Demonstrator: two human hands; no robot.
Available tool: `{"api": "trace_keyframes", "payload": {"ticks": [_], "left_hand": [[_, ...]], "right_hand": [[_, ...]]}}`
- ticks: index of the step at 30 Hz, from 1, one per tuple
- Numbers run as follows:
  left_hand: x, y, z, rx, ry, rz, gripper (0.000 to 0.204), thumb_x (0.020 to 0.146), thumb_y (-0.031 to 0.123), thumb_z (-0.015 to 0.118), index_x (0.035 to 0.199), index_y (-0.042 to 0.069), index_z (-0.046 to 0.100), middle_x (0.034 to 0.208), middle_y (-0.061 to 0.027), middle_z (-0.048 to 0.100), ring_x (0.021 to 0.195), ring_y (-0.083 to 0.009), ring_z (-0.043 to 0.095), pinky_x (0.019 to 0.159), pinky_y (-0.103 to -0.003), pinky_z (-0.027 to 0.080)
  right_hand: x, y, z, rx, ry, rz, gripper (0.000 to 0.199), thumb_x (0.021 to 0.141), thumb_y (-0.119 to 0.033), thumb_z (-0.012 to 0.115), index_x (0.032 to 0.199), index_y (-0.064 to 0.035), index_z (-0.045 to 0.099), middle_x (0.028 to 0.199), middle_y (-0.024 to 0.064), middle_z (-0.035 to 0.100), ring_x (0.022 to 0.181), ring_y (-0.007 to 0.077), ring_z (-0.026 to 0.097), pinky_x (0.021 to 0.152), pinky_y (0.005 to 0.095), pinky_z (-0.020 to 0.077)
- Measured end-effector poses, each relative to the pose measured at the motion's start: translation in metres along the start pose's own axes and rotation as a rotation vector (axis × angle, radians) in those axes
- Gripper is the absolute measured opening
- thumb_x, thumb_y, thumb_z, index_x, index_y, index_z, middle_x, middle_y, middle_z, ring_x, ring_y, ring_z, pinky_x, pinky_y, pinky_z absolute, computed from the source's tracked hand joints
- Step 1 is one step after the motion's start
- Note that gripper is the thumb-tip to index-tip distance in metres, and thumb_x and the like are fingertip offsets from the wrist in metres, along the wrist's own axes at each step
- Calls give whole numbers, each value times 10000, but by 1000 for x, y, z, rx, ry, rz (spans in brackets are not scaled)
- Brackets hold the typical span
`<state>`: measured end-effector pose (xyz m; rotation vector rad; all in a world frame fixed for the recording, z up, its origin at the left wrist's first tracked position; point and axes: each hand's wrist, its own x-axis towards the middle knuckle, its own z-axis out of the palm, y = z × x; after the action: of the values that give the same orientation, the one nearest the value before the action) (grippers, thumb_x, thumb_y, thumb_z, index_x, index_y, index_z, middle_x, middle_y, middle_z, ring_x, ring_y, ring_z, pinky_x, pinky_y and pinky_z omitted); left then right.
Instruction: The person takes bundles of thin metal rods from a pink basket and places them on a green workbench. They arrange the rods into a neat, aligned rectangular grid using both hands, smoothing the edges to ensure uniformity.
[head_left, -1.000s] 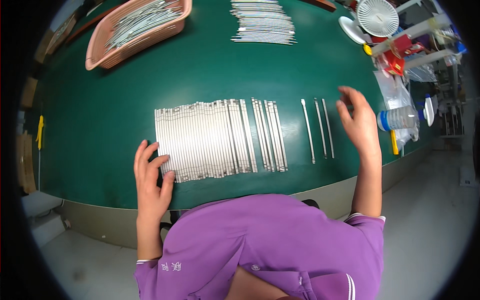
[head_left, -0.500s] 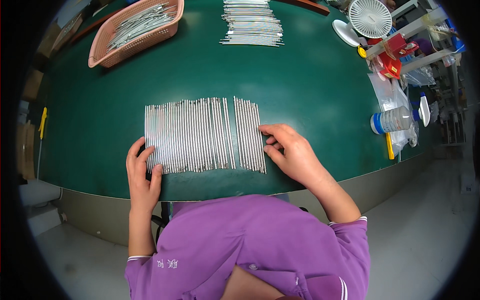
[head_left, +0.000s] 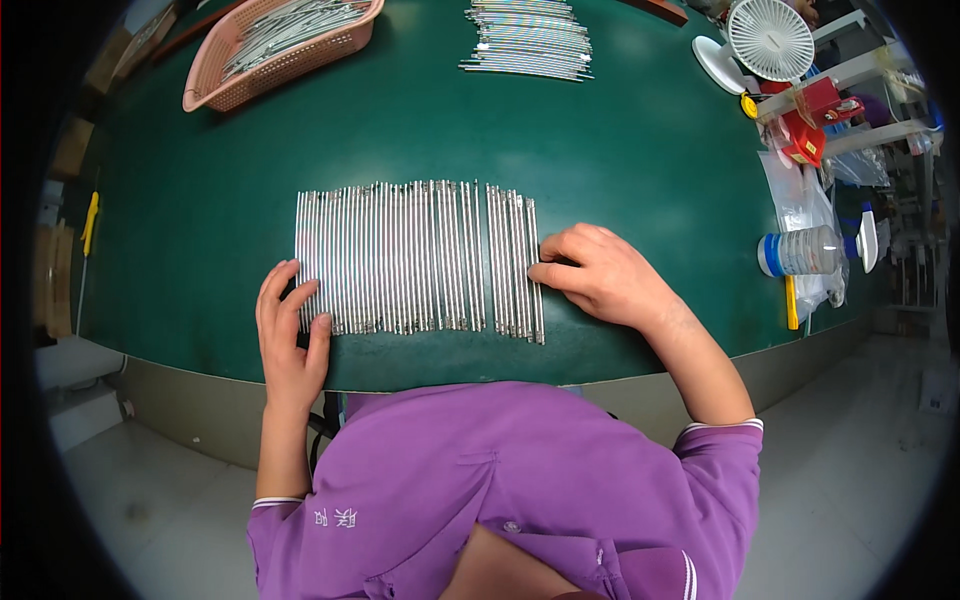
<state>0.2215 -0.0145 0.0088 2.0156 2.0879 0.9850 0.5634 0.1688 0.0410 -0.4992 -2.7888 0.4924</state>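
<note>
Thin silvery metal rods (head_left: 385, 260) lie side by side in a wide row on the green table. A narrow gap parts them from a smaller group of like rods (head_left: 505, 265) on the right. My left hand (head_left: 292, 325) rests at the row's left edge, fingers spread apart, fingertips and thumb touching the outer rods. At the small group's right side, my right hand (head_left: 600, 275) has curled fingers, with thumb and forefinger close together at the outermost rod. Its other fingers are partly hidden beneath the hand.
A pink basket (head_left: 290, 75) of loose rods stands far left on the green table (head_left: 400, 135). Another stack of rods (head_left: 528, 40) lies at the back. A white fan (head_left: 770, 40), red box (head_left: 800, 140), spray bottle (head_left: 805, 250) and plastic bags line the right edge. A yellow-handled tool (head_left: 90, 225) is far left.
The whole view has shifted slightly. The gap between the two groups looks narrower. My right thumb has moved onto the outermost rod; my left hand stays at the left edge.
</note>
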Motion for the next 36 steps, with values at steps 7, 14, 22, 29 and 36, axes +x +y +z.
{"api": "trace_keyframes", "payload": {"ticks": [7, 14, 22, 29, 36], "left_hand": [[2, 1, -1, -9, -4, -12, 315, 840, 42, 613, 1153, 16, 602, 1376, -180, 518, 1325, -378, 456, 1098, -465, 356], [1, 2, 0, 0, -10, -41, 318, 826, 40, 613, 1144, 19, 609, 1376, -176, 520, 1334, -376, 450, 1099, -471, 357], [2, 2, 1, -36, -10, -46, 340, 797, 18, 619, 1137, 17, 609, 1372, -173, 522, 1336, -379, 448, 1102, -470, 354], [2, 2, -1, -39, -9, -32, 345, 790, 0, 619, 1135, 20, 605, 1372, -171, 521, 1339, -375, 444, 1101, -466, 354], [3, 0, 0, -46, -9, -23, 348, 796, 10, 630, 1143, 25, 604, 1372, -172, 521, 1334, -376, 449, 1093, -467, 359]], "right_hand": [[15, 26, -1, -66, 24, -380, 93, 744, -112, 623, 827, -93, 585, 1052, 24, 604, 1015, 225, 583, 867, 370, 490], [20, 27, 2, -12, -61, -464, 118, 749, -104, 621, 867, -96, 611, 1063, 12, 609, 1034, 219, 579, 897, 371, 493], [19, 20, 18, 81, 17, -227, 224, 770, -34, 603, 978, -111, 629, 957, 2, 618, 992, 206, 587, 887, 359, 476], [24, 19, 13, 24, -14, -297, 164, 769, -85, 608, 930, -109, 628, 1016, 12, 613, 1012, 216, 581, 877, 358, 478], [40, 20, 13, -21, -37, -443, 108, 778, -121, 608, 885, -108, 618, 1093, 13, 619, 1069, 220, 577, 914, 364, 480]]}}
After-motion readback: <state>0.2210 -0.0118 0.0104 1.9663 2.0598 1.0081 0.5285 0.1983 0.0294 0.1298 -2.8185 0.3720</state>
